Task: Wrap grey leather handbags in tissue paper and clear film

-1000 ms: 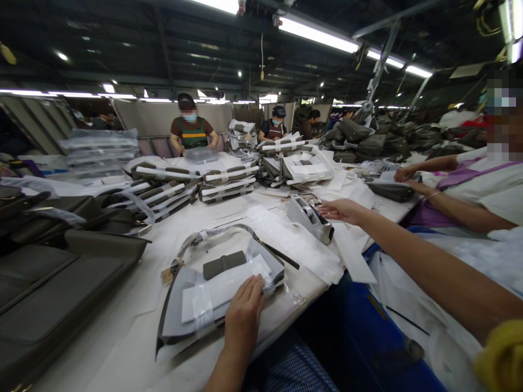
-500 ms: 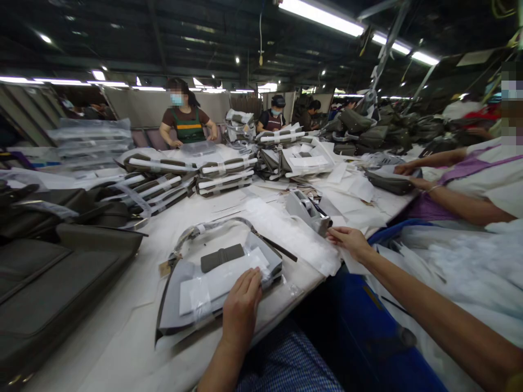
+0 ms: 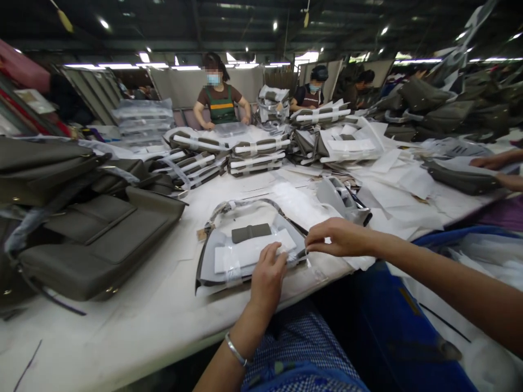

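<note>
A bag (image 3: 208, 256) wrapped in pale sheet and clear tape lies flat on the white table (image 3: 155, 305), its wrapped handle arched toward the far side. On top of it are a white padded strip (image 3: 241, 256) and a small dark grey piece (image 3: 251, 233). My left hand (image 3: 267, 272) rests on the strip's near right part, fingers slightly apart. At the bag's right end, my right hand (image 3: 337, 238) has thumb and fingers pinched together; what is between the fingertips is too small to name. Just beyond it stands a grey tape dispenser (image 3: 341, 198).
Dark grey bags (image 3: 98, 234) are piled at the left. Stacks of wrapped bags (image 3: 257, 155) stand across the table. A blue bin (image 3: 392, 321) with white wrapping is at the lower right. Other people work beyond and at the right.
My right hand has moved from the tape dispenser to the right end of the bag. My left hand stays on the strip. The view has turned left.
</note>
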`<action>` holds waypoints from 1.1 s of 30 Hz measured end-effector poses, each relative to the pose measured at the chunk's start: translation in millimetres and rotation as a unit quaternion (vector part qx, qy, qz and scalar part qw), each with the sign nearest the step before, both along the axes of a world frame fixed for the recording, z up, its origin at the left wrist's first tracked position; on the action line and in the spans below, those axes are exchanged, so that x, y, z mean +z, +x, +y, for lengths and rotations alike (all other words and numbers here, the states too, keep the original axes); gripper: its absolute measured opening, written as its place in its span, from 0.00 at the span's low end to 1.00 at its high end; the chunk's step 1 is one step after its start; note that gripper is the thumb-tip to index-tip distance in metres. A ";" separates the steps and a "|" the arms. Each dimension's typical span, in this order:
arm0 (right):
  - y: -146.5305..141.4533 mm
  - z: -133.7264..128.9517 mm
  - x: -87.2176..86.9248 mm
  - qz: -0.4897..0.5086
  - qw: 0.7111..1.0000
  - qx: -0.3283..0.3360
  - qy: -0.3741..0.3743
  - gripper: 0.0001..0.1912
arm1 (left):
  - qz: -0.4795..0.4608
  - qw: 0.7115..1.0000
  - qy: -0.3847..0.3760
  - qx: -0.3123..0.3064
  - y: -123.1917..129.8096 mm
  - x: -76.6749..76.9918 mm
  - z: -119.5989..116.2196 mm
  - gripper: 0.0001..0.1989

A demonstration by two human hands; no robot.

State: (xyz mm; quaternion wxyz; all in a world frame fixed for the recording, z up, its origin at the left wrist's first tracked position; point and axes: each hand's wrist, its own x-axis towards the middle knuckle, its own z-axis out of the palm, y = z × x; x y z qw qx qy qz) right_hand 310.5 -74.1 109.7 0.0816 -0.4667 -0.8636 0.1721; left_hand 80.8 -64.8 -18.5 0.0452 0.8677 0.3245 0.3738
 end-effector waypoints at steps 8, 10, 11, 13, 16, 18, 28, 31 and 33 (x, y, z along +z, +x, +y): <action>-52.3 64.2 -4.4 -0.259 0.954 0.150 0.000 0.06 | -0.033 0.999 0.019 0.008 2.5 -4.0 -1.4 0.07; -61.4 72.2 -7.8 -0.301 0.939 0.166 -0.007 0.07 | -0.032 0.999 0.024 -0.001 2.1 -5.7 -0.8 0.08; -66.0 75.2 -8.8 -0.324 0.930 0.172 -0.013 0.07 | -0.031 0.999 0.027 -0.005 1.7 -6.4 -0.6 0.08; -75.7 80.0 -9.6 -0.362 0.914 0.182 -0.027 0.07 | -0.028 0.999 0.033 -0.014 0.5 -7.6 -0.1 0.09; -89.2 85.9 -9.8 -0.388 0.900 0.193 -0.041 0.05 | -0.028 0.998 0.046 -0.023 -0.8 -9.2 0.7 0.09; -95.9 90.4 -10.6 -0.398 0.894 0.201 -0.048 0.05 | -0.034 0.998 0.054 -0.024 -1.1 -10.5 1.3 0.09; -111.5 106.4 -14.3 -0.424 0.873 0.230 -0.073 0.05 | -0.048 0.997 0.059 -0.030 -1.2 -13.3 1.4 0.09; -114.3 110.7 -13.5 -0.428 0.873 0.225 -0.057 0.08 | -0.042 0.997 0.052 -0.033 -1.4 -13.7 0.7 0.09; -114.4 115.3 -12.5 -0.429 0.874 0.225 -0.046 0.11 | -0.038 0.998 0.048 -0.032 -1.5 -13.3 0.1 0.09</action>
